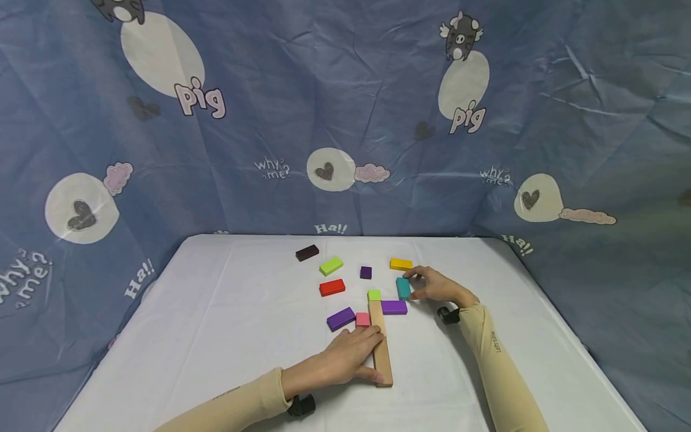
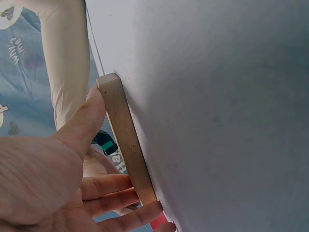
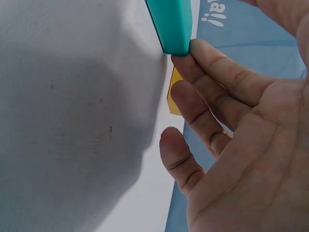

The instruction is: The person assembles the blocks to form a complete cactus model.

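A long wooden bar (image 1: 381, 354) lies on the white table (image 1: 216, 312), pointing away from me. My left hand (image 1: 363, 355) rests against its left side, with the thumb near the close end and straight fingers further up; the left wrist view shows the same bar (image 2: 126, 137) and hand (image 2: 72, 159). My right hand (image 1: 415, 286) pinches a teal block (image 1: 402, 288) between thumb and forefinger. In the right wrist view a fingertip of that hand (image 3: 231, 121) touches the end of the teal block (image 3: 171, 24).
Flat blocks lie scattered beyond the bar: pink (image 1: 363, 319), two purple (image 1: 341, 318) (image 1: 394, 307), small light green (image 1: 374, 294), red (image 1: 332, 287), lime (image 1: 331, 265), small purple (image 1: 366, 272), yellow (image 1: 401, 264) and dark brown (image 1: 307, 252). A blue printed sheet (image 1: 345, 120) hangs behind the table.
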Demonstrator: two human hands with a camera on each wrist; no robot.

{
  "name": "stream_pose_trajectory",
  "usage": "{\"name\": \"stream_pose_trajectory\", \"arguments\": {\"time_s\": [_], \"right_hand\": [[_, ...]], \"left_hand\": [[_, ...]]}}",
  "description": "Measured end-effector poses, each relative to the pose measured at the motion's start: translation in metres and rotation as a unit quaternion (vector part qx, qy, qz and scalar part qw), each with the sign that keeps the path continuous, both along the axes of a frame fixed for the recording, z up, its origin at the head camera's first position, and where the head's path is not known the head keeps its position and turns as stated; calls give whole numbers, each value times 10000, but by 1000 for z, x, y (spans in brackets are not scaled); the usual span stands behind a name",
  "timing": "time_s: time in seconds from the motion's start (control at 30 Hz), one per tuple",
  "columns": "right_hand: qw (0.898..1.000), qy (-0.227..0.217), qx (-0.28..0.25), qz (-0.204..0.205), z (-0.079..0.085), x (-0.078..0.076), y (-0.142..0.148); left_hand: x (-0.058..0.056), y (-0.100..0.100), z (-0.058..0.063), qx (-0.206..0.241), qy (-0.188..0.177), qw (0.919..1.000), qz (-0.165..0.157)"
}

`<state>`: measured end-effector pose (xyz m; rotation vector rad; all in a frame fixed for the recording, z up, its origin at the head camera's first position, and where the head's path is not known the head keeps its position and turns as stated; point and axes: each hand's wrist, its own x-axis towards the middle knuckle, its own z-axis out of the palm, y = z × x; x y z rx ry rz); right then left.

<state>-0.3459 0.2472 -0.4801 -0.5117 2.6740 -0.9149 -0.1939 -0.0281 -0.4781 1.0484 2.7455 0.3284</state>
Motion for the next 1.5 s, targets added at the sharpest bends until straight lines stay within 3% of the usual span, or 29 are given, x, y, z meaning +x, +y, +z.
{"name": "stream_pose_trajectory", "arguments": {"time_s": [0.37, 0.77, 1.5], "right_hand": [[9998, -171, 0, -71, 2, 1, -3], [9997, -233, 40, -74, 4, 3, -6], [9995, -223, 198, 66, 5, 3, -8]], "left_hand": [[1, -1, 2, 16, 109, 9999, -23], [1, -1, 2, 63, -99, 9999, -2], [2, -1, 4, 23, -35, 10000, -27]]}}
